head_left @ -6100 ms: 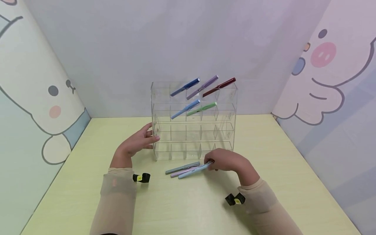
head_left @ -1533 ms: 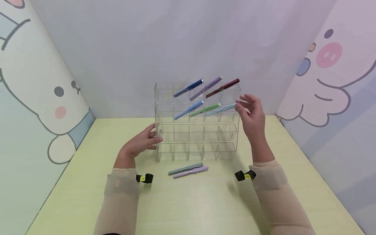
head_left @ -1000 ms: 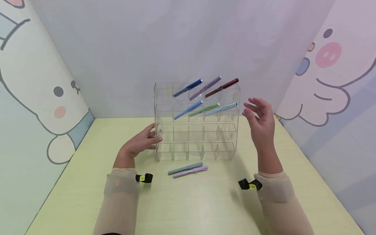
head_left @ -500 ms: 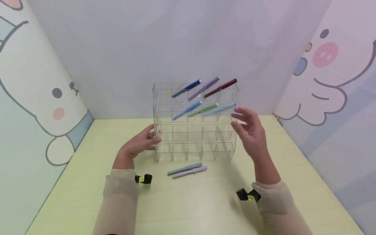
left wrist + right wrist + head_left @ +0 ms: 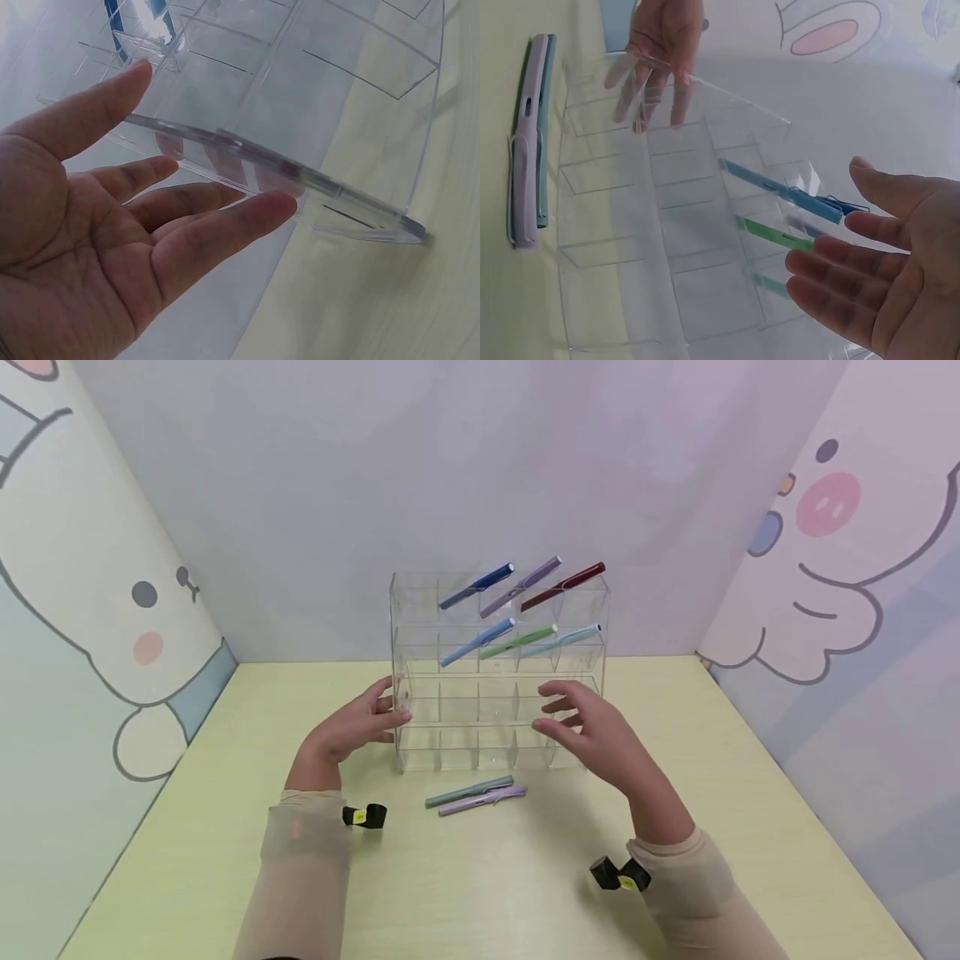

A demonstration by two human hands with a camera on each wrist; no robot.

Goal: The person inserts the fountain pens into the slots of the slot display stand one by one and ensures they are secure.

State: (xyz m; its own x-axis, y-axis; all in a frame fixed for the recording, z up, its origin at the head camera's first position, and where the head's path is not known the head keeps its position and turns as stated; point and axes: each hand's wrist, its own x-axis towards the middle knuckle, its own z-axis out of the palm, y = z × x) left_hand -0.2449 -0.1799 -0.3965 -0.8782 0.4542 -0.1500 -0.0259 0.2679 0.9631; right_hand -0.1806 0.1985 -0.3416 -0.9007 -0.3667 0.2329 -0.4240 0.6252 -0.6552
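Centre of the head view: a clear acrylic rack of small square compartments [image 5: 420,602], upright on the pale yellow-green table [image 5: 487,885]. Left hand [image 5: 352,731] at the rack's left edge, fingers straight and spread, tips touching the side wall, seen close in the left wrist view [image 5: 97,247]; nothing gripped. Right hand [image 5: 592,735] just right of centre, in front of the rack's lower rows, fingers loose and apart, palm empty, touching neither rack nor pen; the same in the right wrist view [image 5: 885,277]. In the top row, slanting up to the right: a dark blue pen [image 5: 476,586], a purple pen [image 5: 520,587], a dark red pen [image 5: 562,586]. In the row below: a mid-blue pen [image 5: 477,641], a green pen [image 5: 517,642], a pale blue pen [image 5: 560,641]. Two lower rows without pens. Lower centre, flat on the table just before the rack's foot: a grey-green pen [image 5: 468,791] and a lilac pen [image 5: 483,799], side by side and touching. By the look of it, a gap between one pen and another, with the rack steadied and the free hand above the loose pair; lifting either would call for a fingertip pinch on one barrel alone, given the touching neighbour. No brand legible on pens or rack; yellow stickers on the black wrist cameras [image 5: 363,816] too small to read.
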